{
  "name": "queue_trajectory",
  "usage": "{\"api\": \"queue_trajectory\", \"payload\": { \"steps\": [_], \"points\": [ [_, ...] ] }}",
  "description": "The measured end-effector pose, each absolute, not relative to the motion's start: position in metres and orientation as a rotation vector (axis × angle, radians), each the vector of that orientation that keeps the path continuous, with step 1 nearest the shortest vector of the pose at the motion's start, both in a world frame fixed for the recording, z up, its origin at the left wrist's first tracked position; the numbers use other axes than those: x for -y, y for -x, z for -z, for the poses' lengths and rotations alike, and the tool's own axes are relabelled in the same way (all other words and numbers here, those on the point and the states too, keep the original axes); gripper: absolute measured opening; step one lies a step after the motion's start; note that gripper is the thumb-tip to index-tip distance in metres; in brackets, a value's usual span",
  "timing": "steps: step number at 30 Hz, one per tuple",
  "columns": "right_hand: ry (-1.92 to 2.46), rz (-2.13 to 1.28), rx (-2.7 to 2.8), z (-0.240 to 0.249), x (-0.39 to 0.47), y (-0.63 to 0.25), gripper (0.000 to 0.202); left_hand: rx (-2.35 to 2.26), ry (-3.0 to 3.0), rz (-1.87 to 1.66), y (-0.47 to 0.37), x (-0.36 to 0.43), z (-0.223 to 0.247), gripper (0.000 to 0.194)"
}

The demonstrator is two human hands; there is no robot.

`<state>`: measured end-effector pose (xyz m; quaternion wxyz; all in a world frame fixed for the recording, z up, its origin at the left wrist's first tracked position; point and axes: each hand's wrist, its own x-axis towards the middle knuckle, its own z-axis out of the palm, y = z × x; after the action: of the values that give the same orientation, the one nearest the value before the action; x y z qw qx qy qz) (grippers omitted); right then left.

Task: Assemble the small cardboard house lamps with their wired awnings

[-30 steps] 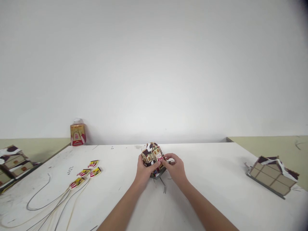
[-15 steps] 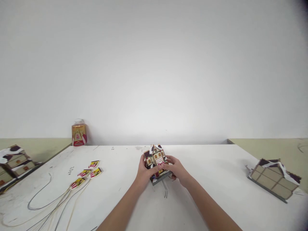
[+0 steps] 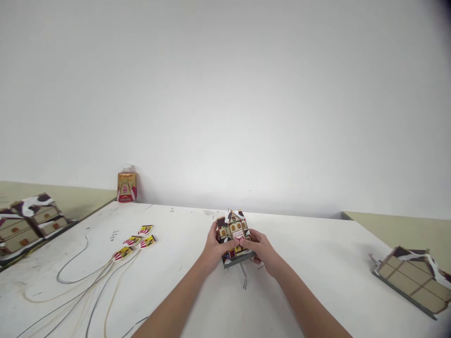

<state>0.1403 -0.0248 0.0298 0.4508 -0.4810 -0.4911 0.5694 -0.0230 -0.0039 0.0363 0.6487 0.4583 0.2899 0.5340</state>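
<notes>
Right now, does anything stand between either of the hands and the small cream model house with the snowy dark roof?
Nothing visible does. The left hand and right hand hold the small cream model house directly, one on either side. The flat red, white and yellow pieces lie off to the left.

On the white table (image 3: 317, 258) lie four striped pieces (image 3: 123, 254) with wires, a bottle (image 3: 127, 184) and a model house (image 3: 410, 277).
</notes>
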Motion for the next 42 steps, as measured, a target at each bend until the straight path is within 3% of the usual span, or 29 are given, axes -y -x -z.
{"api": "queue_trajectory", "payload": {
  "steps": [19,30,42],
  "points": [
    [1.255,-1.39,1.285,-0.03,0.026,-0.137,0.061,-0.611,-1.047,-1.137,0.032,-0.001,-0.038,0.074],
    [1.253,-1.363,1.358,-0.034,0.027,-0.135,0.055,-0.61,-1.129,-1.121,0.038,-0.003,-0.032,0.072],
    [1.324,-1.355,1.242,-0.036,0.028,-0.126,0.06,-0.604,-1.141,-1.107,0.041,-0.006,-0.027,0.092]
  ]
}}
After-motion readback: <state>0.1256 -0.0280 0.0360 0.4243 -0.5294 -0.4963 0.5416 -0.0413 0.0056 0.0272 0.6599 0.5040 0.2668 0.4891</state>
